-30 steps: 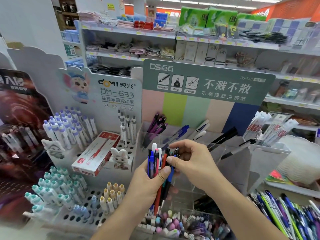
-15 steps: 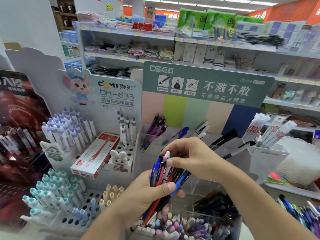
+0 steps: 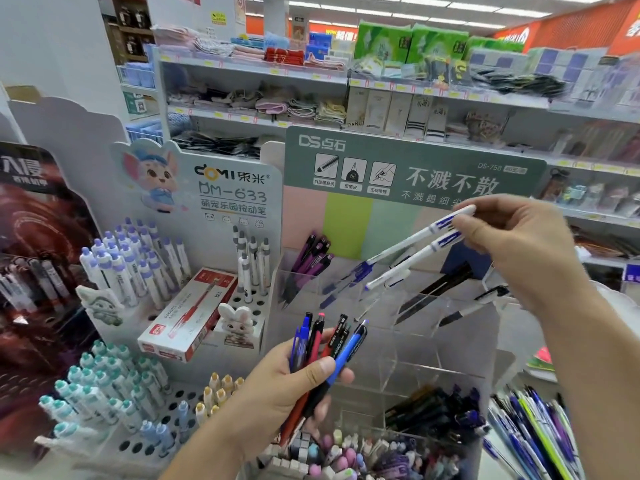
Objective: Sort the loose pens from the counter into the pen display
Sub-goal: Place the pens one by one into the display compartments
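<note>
My left hand (image 3: 287,386) grips a bundle of several pens (image 3: 325,348), blue, red and black, held upright in front of the clear acrylic pen display (image 3: 391,341). My right hand (image 3: 519,251) is raised at the right and pinches two white pens with blue print (image 3: 412,247), which slant down to the left over the display's upper compartments. Those compartments hold purple pens (image 3: 308,261), blue pens (image 3: 343,282) and black pens (image 3: 436,289).
A white DM-633 stand (image 3: 194,271) with capped pens and a red pen box (image 3: 187,317) is on the left. More loose pens (image 3: 533,431) lie at the lower right. A bin of small erasers (image 3: 346,455) sits below the display. Store shelves run behind.
My right hand pulled two white pens out of the bundle and lifted them up and to the right, over the display. My left hand kept the remaining pens.
</note>
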